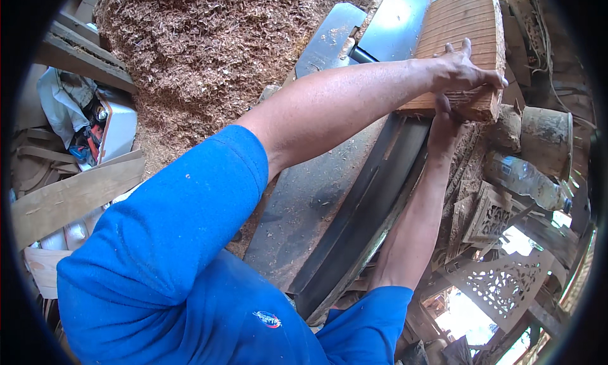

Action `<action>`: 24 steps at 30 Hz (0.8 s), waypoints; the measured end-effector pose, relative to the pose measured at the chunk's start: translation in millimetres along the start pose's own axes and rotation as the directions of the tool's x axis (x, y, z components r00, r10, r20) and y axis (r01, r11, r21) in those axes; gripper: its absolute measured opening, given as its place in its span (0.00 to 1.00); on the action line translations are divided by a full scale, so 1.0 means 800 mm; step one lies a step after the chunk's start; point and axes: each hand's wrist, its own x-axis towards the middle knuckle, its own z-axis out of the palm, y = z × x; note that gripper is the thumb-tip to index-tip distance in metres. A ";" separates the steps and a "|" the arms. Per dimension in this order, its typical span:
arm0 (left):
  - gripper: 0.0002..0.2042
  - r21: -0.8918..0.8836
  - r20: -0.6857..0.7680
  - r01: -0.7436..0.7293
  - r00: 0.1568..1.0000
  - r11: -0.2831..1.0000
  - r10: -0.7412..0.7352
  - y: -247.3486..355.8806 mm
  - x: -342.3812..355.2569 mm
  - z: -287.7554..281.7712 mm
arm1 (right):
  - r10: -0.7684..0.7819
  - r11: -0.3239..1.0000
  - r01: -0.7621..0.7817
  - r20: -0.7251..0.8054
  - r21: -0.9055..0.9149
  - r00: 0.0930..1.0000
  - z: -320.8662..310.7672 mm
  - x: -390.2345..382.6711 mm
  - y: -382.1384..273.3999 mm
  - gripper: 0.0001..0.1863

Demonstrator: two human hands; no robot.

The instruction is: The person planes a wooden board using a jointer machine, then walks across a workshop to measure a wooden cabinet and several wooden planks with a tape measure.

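Observation:
A thick wooden board (pixel 459 17) with clear grain lies on the metal bed of a woodworking planer (pixel 316 197), at the upper right. My left hand (pixel 465 72) reaches across and grips the board near its closer end, with fingers spread over the top face and one reaching the right edge. Just below it, my right hand (pixel 447 121) holds the near end face from underneath, its thumb up against the wood and its other fingers mostly hidden. A dark guide rail (pixel 373 203) runs along the bed beneath the board. Left of the board, a dark roller-like part (pixel 363 55) shows in the bed gap.
A large heap of wood shavings (pixel 209 55) lies beyond the machine. Scrap planks (pixel 79 197) and a white box (pixel 118 127) with tools are at left. To the right are a round bucket (pixel 546 140), a plastic bottle (pixel 524 175) and carved fretwork panels (pixel 503 286).

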 end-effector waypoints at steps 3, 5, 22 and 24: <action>0.69 0.037 -0.025 0.009 1.000 0.999 -0.009 0.000 0.012 0.003 | 0.036 0.999 -0.036 0.027 0.024 0.999 -0.001 0.016 0.014 0.28; 0.67 -0.013 0.008 -0.025 1.000 1.000 0.025 -0.001 0.022 -0.001 | 0.027 1.000 -0.026 0.023 -0.016 0.999 0.003 0.024 0.019 0.25; 0.64 -0.004 -0.002 -0.021 1.000 1.000 0.021 -0.001 0.067 -0.012 | -0.020 0.999 0.018 0.038 0.045 0.999 0.017 0.056 0.006 0.22; 0.64 0.066 -0.004 -0.035 0.999 0.997 0.035 0.000 0.070 -0.016 | 0.056 0.998 -0.058 0.055 0.027 0.997 0.018 0.058 0.001 0.21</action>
